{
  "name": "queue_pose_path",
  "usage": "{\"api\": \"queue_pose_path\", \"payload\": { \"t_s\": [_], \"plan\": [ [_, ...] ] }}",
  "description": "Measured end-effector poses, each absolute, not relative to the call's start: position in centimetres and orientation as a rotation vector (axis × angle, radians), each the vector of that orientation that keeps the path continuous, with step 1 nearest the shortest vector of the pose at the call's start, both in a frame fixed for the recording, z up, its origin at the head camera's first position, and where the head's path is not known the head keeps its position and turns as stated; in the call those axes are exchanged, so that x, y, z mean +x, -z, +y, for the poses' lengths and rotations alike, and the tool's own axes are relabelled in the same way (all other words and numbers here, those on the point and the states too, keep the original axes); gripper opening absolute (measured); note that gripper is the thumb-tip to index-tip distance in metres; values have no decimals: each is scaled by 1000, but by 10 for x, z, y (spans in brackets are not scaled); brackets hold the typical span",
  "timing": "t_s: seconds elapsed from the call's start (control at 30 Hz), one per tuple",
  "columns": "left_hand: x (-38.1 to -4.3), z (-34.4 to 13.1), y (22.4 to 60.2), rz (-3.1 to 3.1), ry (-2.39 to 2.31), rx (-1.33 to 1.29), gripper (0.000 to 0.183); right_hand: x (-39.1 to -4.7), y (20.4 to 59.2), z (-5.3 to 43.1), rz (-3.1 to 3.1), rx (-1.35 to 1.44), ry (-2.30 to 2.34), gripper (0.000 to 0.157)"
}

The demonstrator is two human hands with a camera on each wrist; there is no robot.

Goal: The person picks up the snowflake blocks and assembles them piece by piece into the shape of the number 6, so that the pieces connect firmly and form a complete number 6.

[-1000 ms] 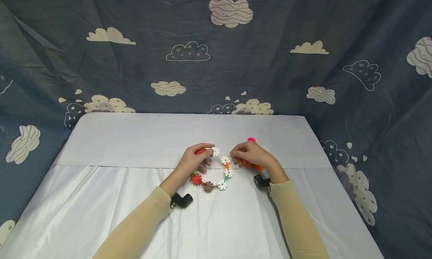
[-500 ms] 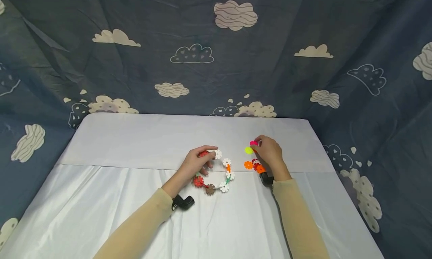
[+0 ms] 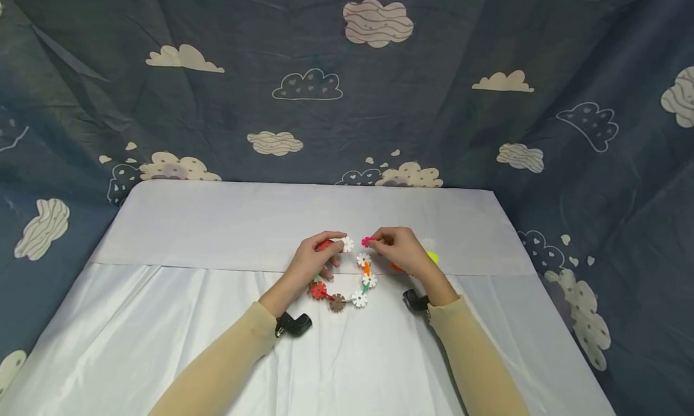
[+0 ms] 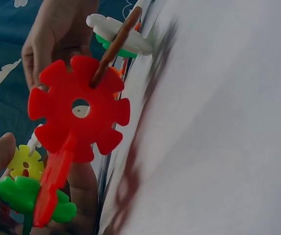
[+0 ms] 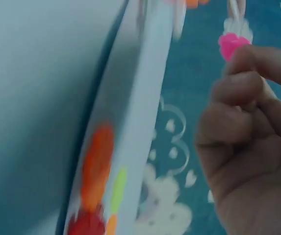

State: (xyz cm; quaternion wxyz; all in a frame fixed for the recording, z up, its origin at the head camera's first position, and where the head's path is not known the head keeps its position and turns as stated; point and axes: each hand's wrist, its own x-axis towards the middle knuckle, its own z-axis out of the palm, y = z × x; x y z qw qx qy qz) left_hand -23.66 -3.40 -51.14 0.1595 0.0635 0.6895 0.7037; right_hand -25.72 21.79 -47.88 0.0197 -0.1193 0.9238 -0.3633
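Observation:
My left hand (image 3: 310, 260) pinches one end of a curved chain of slotted flower-shaped plastic discs, near a white disc (image 3: 347, 244). From there the chain curves round through a red disc (image 3: 318, 290), a brown disc (image 3: 337, 303) and several white ones. Its other end is a white disc (image 3: 364, 259) below my right hand. Between thumb and finger, my right hand (image 3: 403, 251) pinches a pink disc (image 3: 367, 241), slightly apart from the left hand's white disc. The left wrist view shows a large red disc (image 4: 57, 105) linked to a green disc (image 4: 18, 193), with a yellow disc (image 4: 22, 159) behind.
Loose discs lie on the white-covered table (image 3: 217, 332) under and beyond the right wrist, among them a yellow-green disc (image 3: 432, 257) and an orange disc (image 5: 97, 169). A dark cloth with cloud prints (image 3: 303, 31) hangs behind the table.
My right hand reached right to the loose discs, took the pink disc and brought it left towards the chain's gap. The left hand has stayed nearly still, holding the chain.

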Motion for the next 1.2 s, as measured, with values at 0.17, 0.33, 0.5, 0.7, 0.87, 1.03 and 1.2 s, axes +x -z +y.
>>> {"api": "queue_pose_path", "payload": {
  "t_s": [0.17, 0.33, 0.5, 0.7, 0.87, 1.03, 1.2],
  "plan": [
    [-238, -35, 513, 1964, -2035, 172, 46, -248, 476, 203, 2918, -637, 1026, 10],
    [-238, -35, 514, 1958, -2055, 149, 38, -245, 477, 196, 2891, -679, 1038, 10],
    [-238, -34, 514, 1961, -2069, 152, 36, -241, 477, 188, 2960, -706, 894, 8],
    [-238, -34, 514, 1961, -2084, 160, 41, -235, 475, 180, 3109, -842, 715, 5],
    [-238, -34, 514, 1960, -2092, 149, 35, -231, 474, 175, 3210, -862, 562, 6],
    [-237, -34, 513, 1954, -2106, 155, 33, -228, 475, 173, 3296, -984, 434, 7],
    [-238, -34, 515, 1957, -2120, 167, 33, -233, 479, 176, 3165, -839, 761, 9]
  ]
}}
